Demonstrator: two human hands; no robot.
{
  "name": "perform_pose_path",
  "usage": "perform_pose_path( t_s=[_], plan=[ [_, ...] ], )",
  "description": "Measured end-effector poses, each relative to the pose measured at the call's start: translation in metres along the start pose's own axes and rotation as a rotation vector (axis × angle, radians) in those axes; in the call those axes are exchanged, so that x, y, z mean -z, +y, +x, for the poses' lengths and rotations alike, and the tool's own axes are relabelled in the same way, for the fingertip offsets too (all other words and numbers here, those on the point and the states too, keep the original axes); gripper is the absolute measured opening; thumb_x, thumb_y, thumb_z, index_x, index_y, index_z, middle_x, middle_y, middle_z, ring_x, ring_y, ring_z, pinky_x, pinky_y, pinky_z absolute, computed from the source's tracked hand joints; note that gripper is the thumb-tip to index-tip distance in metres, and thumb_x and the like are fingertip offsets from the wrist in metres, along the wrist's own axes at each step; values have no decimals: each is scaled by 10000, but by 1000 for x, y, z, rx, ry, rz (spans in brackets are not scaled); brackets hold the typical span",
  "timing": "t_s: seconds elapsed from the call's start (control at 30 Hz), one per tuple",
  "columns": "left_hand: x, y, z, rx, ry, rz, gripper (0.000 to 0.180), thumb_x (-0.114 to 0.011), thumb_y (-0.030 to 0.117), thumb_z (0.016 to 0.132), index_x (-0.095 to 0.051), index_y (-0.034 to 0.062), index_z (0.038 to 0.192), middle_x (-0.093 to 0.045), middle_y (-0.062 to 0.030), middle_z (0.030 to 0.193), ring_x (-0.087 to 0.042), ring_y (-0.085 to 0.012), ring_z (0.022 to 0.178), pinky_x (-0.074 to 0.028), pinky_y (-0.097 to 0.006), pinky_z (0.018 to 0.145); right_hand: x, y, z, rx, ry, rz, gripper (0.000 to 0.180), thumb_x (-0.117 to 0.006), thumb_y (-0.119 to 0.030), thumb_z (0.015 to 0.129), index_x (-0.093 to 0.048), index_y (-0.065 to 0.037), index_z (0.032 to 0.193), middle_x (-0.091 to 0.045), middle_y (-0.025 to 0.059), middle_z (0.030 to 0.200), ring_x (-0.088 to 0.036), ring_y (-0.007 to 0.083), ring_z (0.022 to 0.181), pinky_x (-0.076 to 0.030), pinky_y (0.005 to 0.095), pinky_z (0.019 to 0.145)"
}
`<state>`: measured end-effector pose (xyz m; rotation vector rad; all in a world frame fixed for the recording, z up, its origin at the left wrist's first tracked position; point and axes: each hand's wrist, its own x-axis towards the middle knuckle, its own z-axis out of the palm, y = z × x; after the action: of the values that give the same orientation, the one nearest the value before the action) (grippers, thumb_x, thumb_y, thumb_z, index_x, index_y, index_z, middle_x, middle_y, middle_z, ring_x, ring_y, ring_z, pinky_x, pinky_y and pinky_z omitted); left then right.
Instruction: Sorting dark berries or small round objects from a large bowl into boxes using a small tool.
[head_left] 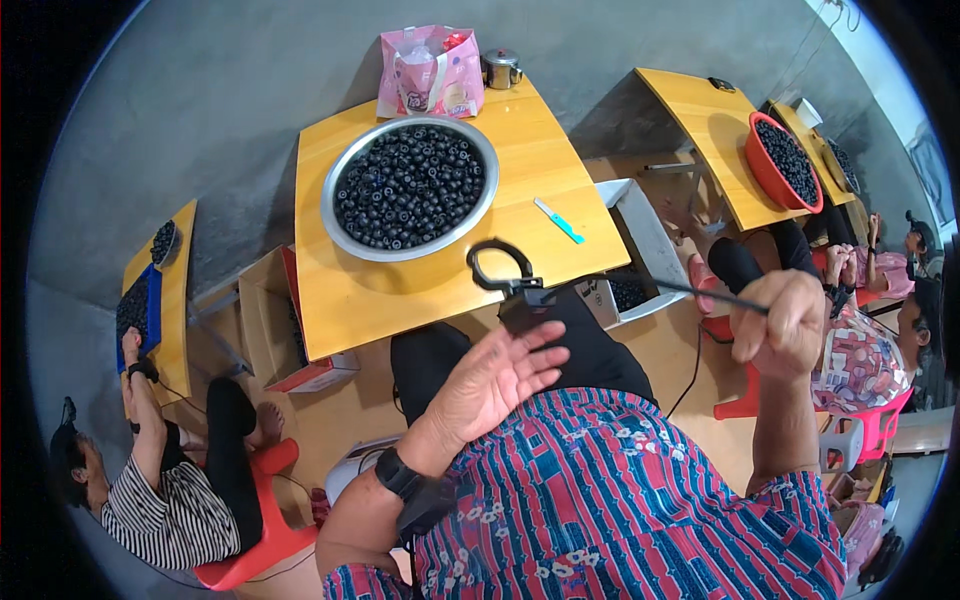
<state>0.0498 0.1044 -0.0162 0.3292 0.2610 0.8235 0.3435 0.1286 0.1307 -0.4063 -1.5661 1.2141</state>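
Observation:
My left hand (500, 375) is palm up, its fingers stretched out and holding nothing. A black band with a dark box (408, 488) is around my left wrist. Just beyond the left fingertips is a black device with an open ring-shaped clip (497, 272); I cannot tell whether the fingers touch it. From this device a thin black strap (690, 289) runs tautly to the right. My right hand (778, 322) is closed around the strap's far end, its fingers pinched together. On the table ahead stands a large metal basin (333, 222) of small black ring-shaped parts (410, 185).
A turquoise utility knife (560, 221) lies on the yellow table (540, 150), with a pink bag (430, 75) and metal pot (502, 70) behind. Boxes (650, 240) flank the table. Other people sit at tables left and right, one table holding a red basin (765, 165).

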Motion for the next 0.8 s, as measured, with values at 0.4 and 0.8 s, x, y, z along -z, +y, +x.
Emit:
perform_pose_path(
  t_s=[0.4,0.8],
  plan=[
    [20,25,11,-365,269,0,368,-538,319,974,-511,94,1264,-607,-80,1205,-590,-197,1093,-488,-369,966,27,11,-40,-792,-335,-152,214,-749,-75,741,-734,-11,945,-717,120,987,-683,226,929,-523,318,836],
    [-10,37,7,-527,384,448,438,-691,146,884,-482,69,1261,-602,-55,1108,-616,-132,959,-516,-282,827,-51,90,13,-551,26,-267,246,-592,-37,885,-687,-29,1111,-630,30,848,-579,81,758,-463,223,684]
  ],
)
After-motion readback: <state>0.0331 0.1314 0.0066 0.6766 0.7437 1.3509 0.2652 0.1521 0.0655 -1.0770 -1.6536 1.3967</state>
